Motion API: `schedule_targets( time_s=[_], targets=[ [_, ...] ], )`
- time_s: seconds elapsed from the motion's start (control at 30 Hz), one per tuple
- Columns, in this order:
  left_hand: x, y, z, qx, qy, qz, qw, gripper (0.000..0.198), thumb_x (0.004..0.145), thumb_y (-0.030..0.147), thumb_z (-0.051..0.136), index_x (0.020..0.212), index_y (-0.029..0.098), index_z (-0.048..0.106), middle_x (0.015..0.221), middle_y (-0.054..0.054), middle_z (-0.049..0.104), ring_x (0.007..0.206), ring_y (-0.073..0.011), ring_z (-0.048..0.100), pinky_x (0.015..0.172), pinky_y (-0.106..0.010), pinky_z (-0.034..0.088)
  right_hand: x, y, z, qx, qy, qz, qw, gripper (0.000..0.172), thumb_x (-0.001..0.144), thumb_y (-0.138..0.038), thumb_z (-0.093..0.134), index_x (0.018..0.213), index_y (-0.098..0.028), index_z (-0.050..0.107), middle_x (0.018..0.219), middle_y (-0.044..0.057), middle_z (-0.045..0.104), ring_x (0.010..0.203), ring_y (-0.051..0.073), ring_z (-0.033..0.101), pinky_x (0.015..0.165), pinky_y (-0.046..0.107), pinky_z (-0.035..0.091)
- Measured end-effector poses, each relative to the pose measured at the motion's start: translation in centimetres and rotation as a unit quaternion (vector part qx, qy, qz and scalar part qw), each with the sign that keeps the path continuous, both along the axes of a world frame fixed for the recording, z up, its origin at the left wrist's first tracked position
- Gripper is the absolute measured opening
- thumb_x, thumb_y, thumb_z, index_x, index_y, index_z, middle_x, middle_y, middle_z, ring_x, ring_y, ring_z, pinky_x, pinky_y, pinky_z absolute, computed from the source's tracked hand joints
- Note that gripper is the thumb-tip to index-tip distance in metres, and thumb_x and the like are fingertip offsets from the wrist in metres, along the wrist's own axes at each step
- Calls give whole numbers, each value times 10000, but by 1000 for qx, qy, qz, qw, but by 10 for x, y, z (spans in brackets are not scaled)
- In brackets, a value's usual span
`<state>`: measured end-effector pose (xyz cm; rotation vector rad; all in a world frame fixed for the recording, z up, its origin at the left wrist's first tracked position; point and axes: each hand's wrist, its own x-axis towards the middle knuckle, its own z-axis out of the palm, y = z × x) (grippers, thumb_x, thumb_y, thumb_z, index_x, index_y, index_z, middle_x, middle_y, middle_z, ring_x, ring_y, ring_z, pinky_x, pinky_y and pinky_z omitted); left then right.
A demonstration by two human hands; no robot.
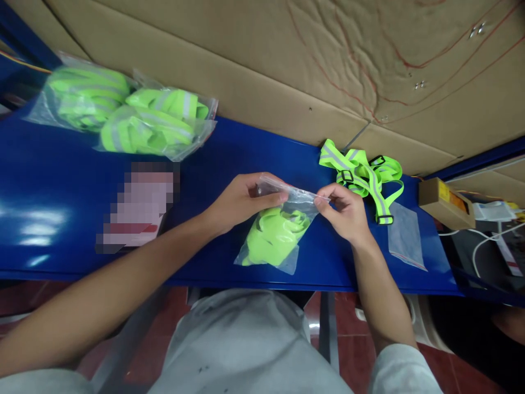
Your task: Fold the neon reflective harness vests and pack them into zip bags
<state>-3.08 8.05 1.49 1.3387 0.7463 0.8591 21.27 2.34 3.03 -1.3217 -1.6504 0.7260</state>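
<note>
Both hands grip the top edge of a clear zip bag [293,200], which holds a folded neon-yellow strap [276,235]. My left hand [241,200] pinches the bag's left part, thumb in front and fingers behind. At the right corner of the same edge, my right hand [344,210] pinches the plastic between thumb and fingers. Beyond my right hand lies a loose neon-yellow reflective strap harness [363,169] with grey stripes and black buckles. Beside it an unfilled clear zip bag [406,232] lies flat.
Several filled bags of neon straps [151,128] lie at the back left of the blue table [246,145]. A blurred-out pinkish item [137,208] sits left of my forearm. Brown cardboard [262,76] lines the back. A small cardboard box [445,202] and white cables [488,238] are at the right.
</note>
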Motion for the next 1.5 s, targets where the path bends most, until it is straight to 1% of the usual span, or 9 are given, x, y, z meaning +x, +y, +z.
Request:
schedule_targets(
  time_s=[0.1,0.2,0.3,0.43,0.67,0.83,1.1,1.33,1.5],
  targets=[
    [3,-3,0,13,0,34,999,295,795,425,844,934,170,792,868,-39,773,739,-142,673,662,-230,515,-2,-1,-1,-6,-4,12,1000,238,903,-429,726,828,-213,661,733,-1,642,649,127,554,594,270,459],
    [6,-5,0,35,9,44,998,258,814,397,826,907,161,782,858,-36,770,725,-135,665,656,-226,510,-4,-1,-4,-20,8,25,999,190,901,-389,724,859,-211,672,762,-5,661,668,122,571,618,265,472],
    [6,-6,0,45,14,39,998,240,825,381,816,906,159,779,849,-31,767,711,-127,655,649,-222,502,-6,0,-6,-23,22,27,999,169,903,-354,721,838,-209,662,758,-10,663,670,117,582,627,258,479],
    [7,-6,0,51,12,35,998,231,834,372,808,908,155,779,831,-29,760,684,-115,635,625,-213,482,-8,-1,-6,-22,16,25,999,170,905,-359,715,844,-212,654,766,-7,657,690,126,593,639,266,489],
    [8,-7,-7,59,21,24,998,280,840,426,797,920,159,777,807,-30,747,673,-121,630,591,-212,456,-13,-1,-7,-26,20,22,999,153,897,-333,709,828,-207,655,752,-10,657,670,123,595,623,262,480],
    [8,-8,-8,71,16,6,997,281,860,430,783,926,157,772,855,-39,760,717,-125,653,639,-218,481,-15,-2,-10,-42,23,35,998,115,890,-292,704,842,-199,655,742,-16,650,645,108,575,597,242,455],
    [11,-11,-13,73,16,-5,997,264,871,425,772,920,166,763,878,-40,771,768,-147,693,688,-236,512,-18,-3,-12,-33,-11,43,998,64,888,-245,682,851,-201,655,749,-18,647,673,111,584,630,245,458],
    [14,-12,-17,79,16,-20,997,255,895,407,754,939,156,760,876,-37,766,770,-135,684,685,-224,504,-20,-3,-14,-23,-39,51,998,7,871,-200,668,867,-196,664,764,-21,662,679,106,593,635,233,445],
    [16,-13,-20,80,16,-26,996,231,906,369,747,947,142,765,870,-31,769,757,-116,677,666,-196,481,-20,-2,-14,-25,-54,59,996,11,874,-189,652,875,-184,662,781,-20,671,700,103,607,655,220,448]
  ],
)
